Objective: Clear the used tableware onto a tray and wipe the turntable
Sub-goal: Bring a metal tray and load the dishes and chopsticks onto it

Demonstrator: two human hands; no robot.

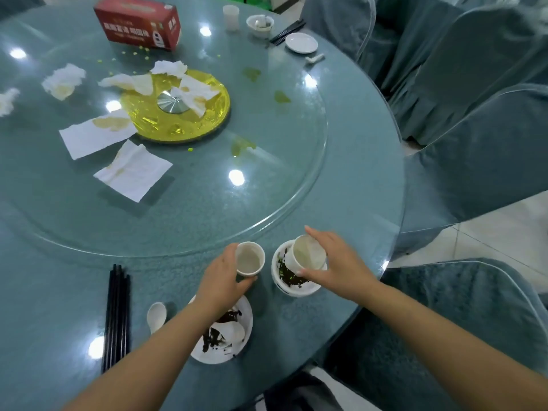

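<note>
The left hand grips an upright cup; the right hand pinches a tilted cup over the bowl. Both cups appear light, rigid and fragile; hold the sidewall below the rim.

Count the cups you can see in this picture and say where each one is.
3: one cup gripped by the left hand, one cup tilted over a bowl in the right hand, one cup at the far edge. Others may lie outside the view.

Red box — white print, upside down — unreadable.
</note>
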